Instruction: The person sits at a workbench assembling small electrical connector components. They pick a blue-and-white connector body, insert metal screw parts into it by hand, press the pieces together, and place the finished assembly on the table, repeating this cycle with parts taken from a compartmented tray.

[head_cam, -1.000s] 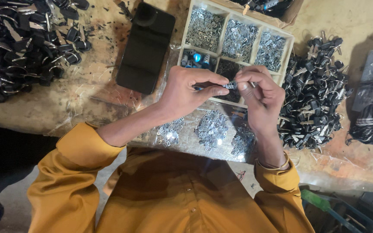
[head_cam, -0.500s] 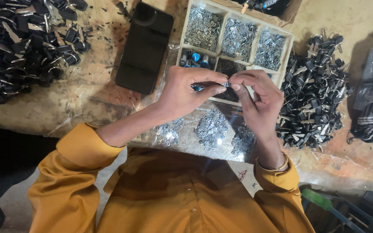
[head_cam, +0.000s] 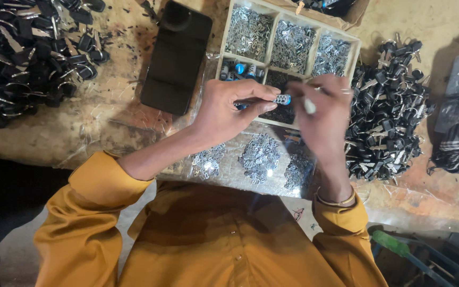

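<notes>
While the left hand [head_cam: 228, 112] pinches a small ridged metal cylinder [head_cam: 281, 99], the right hand's [head_cam: 322, 114] grip is blurred.

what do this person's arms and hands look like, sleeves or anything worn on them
Both arms wear mustard-yellow long sleeves, pushed up to leave the forearms bare. The left hand is bare, without glove or ring. The right hand is bare too, with a thin gold-coloured bangle at the wrist.

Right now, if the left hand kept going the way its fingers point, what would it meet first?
The left hand points rightward, pinching a small blue-tipped metal cylinder. Straight on, it would meet the right hand, whose fingers are already at the cylinder's tip. Depth is unclear, but they look almost touching.
</notes>
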